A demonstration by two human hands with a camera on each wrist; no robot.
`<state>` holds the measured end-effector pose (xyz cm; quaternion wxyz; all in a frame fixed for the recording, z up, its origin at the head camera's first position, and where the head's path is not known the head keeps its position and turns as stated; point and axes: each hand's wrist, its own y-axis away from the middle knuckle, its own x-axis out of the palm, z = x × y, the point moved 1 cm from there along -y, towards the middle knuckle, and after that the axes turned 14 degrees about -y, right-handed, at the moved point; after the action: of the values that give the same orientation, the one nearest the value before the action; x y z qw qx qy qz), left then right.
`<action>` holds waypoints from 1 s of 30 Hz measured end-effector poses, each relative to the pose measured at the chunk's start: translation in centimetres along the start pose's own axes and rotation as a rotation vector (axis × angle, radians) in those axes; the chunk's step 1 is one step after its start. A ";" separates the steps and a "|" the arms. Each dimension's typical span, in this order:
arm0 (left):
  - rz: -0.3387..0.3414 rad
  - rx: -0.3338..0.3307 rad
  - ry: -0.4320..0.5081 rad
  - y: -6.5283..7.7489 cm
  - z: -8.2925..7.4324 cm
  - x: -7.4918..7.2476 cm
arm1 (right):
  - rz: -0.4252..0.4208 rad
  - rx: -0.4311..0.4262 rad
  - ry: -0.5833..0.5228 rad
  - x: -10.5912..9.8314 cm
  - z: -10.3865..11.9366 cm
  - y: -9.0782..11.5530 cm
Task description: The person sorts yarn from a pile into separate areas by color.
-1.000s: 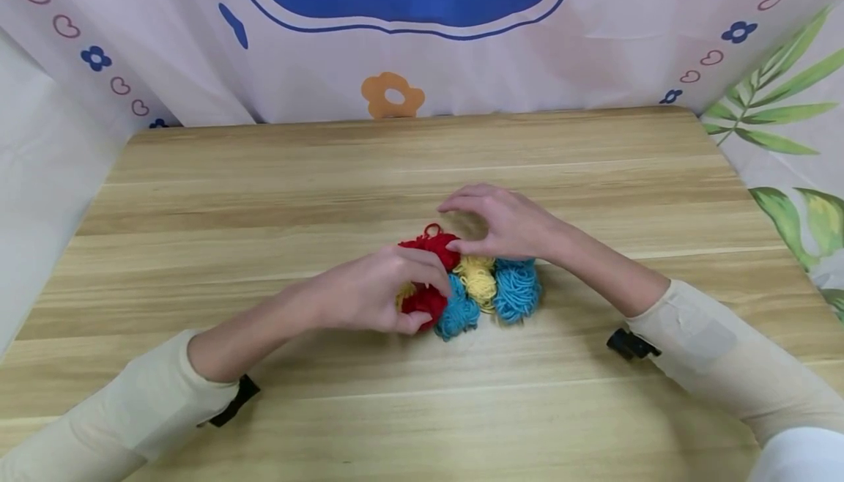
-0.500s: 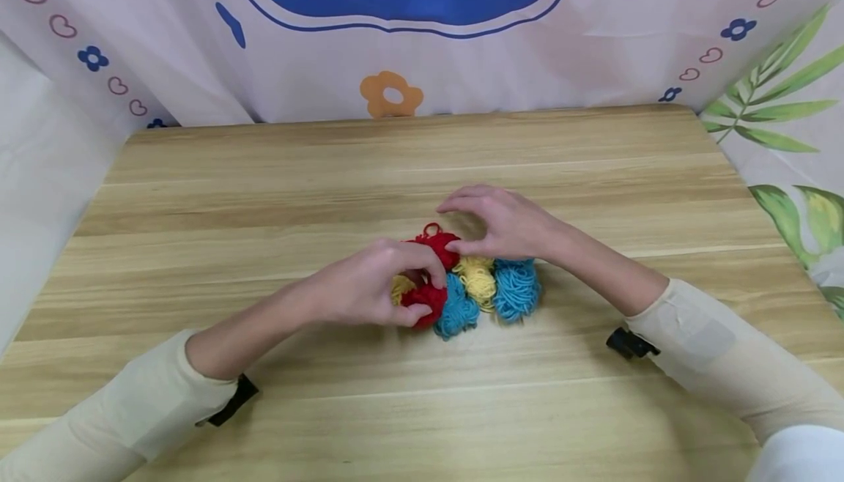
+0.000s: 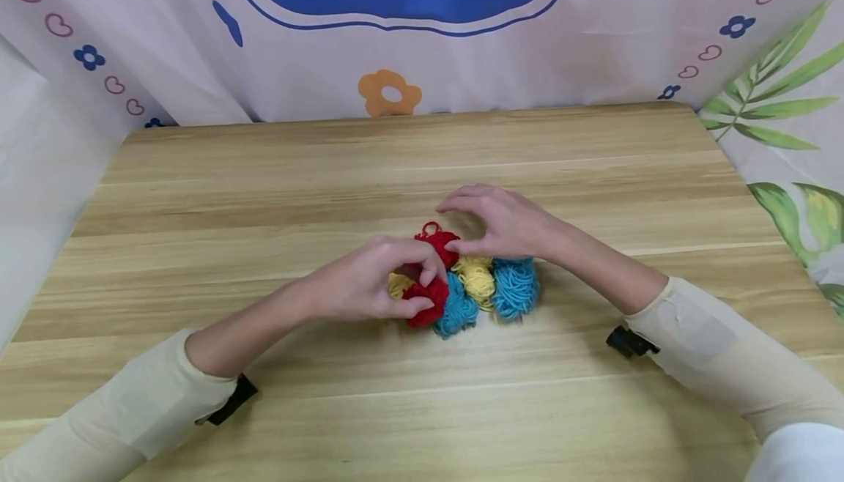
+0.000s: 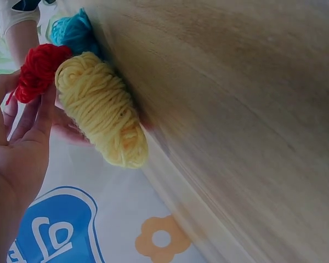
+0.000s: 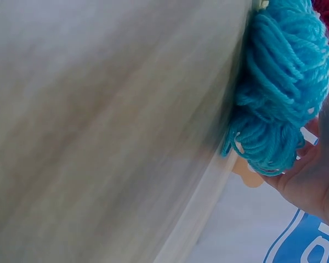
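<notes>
My left hand [image 3: 369, 280] pinches a small red ball of yarn [image 3: 428, 305] between thumb and fingers. In the left wrist view this red ball [image 4: 41, 72] sits at the upper side of a yellow yarn bundle [image 4: 101, 109]. My right hand [image 3: 504, 222] arches over the back of the cluster, fingers loosely bent and parted from the thumb. Its thumb tip is right at a second red yarn ball [image 3: 440, 246]. Below that hand lie another yellow yarn bundle [image 3: 476, 283] and a blue one [image 3: 516, 290]. A further blue bundle [image 3: 456, 310] lies beside the pinched red ball.
The yarn cluster rests mid-table on a wood-grain tabletop [image 3: 461, 409]. A white printed cloth [image 3: 297, 72] hangs along the table's back edge. Black wrist cameras [image 3: 231, 401] are strapped under both sleeves.
My left hand has shifted slightly up and back, its fingers now around the near red yarn ball, showing more of it and of the left yellow bundle. The right hand stays put.
</notes>
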<state>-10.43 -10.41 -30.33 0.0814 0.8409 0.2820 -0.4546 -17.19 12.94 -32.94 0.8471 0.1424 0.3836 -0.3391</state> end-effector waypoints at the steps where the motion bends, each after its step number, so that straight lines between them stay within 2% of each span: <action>1: -0.003 0.005 0.004 0.0 0.0 0.0 | 0.001 0.000 0.000 0.0 0.0 0.0; 6: -0.005 0.018 0.015 0.0 0.2 0.2 | 0.005 0.004 0.006 0.0 0.0 0.0; 13: 0.029 -0.014 0.021 0.0 0.5 0.4 | 0.005 0.011 0.009 0.1 0.1 0.0; 20: 0.017 -0.034 0.030 0.1 0.5 0.3 | 0.006 0.009 0.003 0.0 0.2 0.0; 24: 0.001 -0.069 0.050 0.2 0.6 0.3 | 0.006 0.005 0.006 0.0 0.2 0.0; 30: -0.026 -0.137 0.131 0.3 0.6 0.3 | 0.006 -0.007 0.006 0.1 0.1 0.0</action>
<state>-10.60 -10.85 -30.95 0.1142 0.8576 0.3280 -0.3792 -17.13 12.87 -32.93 0.8475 0.1417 0.3867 -0.3350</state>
